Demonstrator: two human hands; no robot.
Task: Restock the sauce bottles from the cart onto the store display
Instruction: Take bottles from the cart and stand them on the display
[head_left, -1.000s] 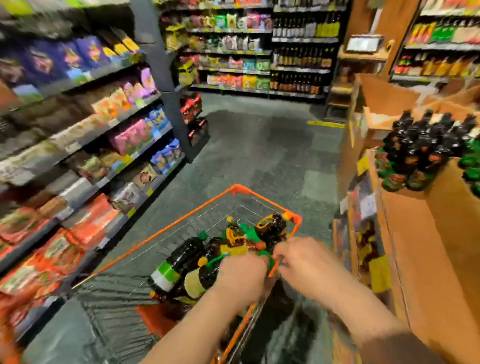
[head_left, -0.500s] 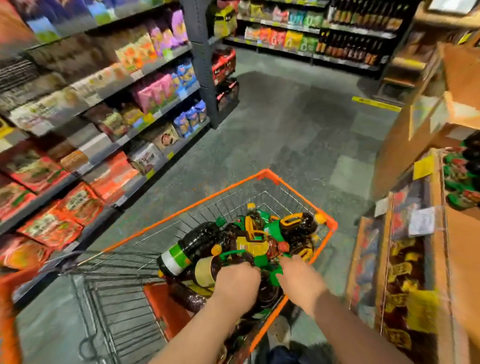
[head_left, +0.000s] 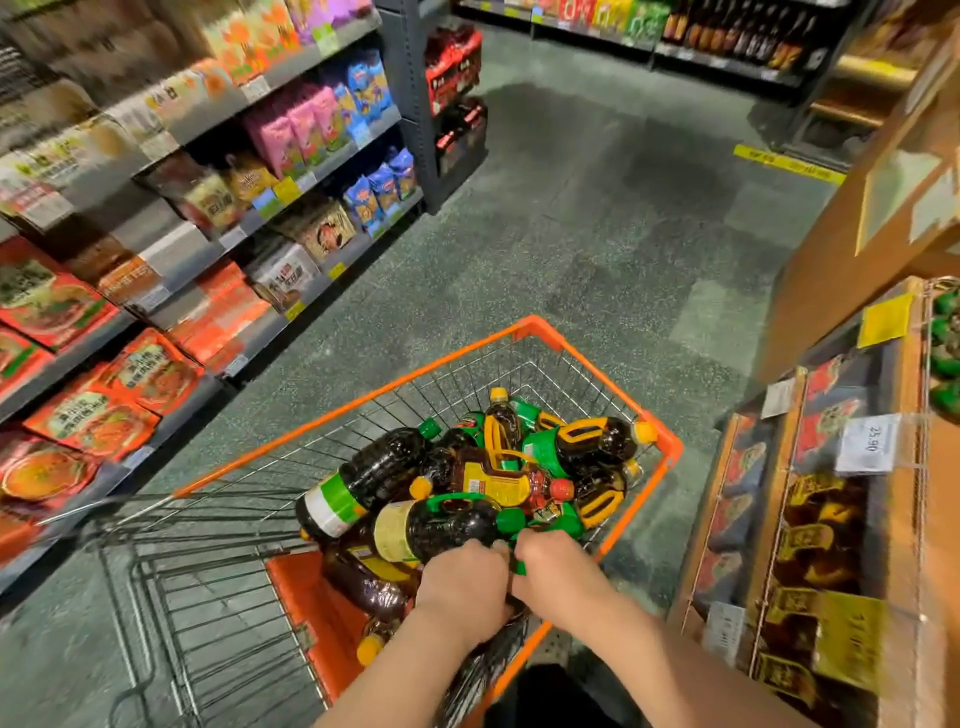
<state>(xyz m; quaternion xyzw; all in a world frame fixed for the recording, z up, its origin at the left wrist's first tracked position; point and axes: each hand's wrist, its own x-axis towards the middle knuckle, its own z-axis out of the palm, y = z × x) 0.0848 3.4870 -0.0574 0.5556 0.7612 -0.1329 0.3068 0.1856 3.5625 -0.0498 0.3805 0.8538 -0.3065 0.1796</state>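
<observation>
An orange wire cart (head_left: 670, 447) holds several dark sauce bottles with green, yellow and red caps, piled on their sides. My left hand (head_left: 462, 584) reaches into the cart's near end, its fingers curled over a dark sauce bottle with a cream label and green handle (head_left: 431, 527). Right beside it, my right hand (head_left: 563, 574) curls over a green-topped bottle (head_left: 558, 519); its fingertips are hidden. The wooden store display (head_left: 831, 244) stands to the right, with green-capped bottles (head_left: 946, 353) on its top edge.
Lower display shelves on the right hold dark bottles with yellow labels (head_left: 821, 525) and a price tag (head_left: 870, 441). Grey shelving with snack packets (head_left: 291, 130) lines the left. Open grey floor (head_left: 571, 218) lies ahead of the cart.
The view has tipped down and left, so most of the display top has slid out of sight. Both hands stay curled on bottles at the cart's near end.
</observation>
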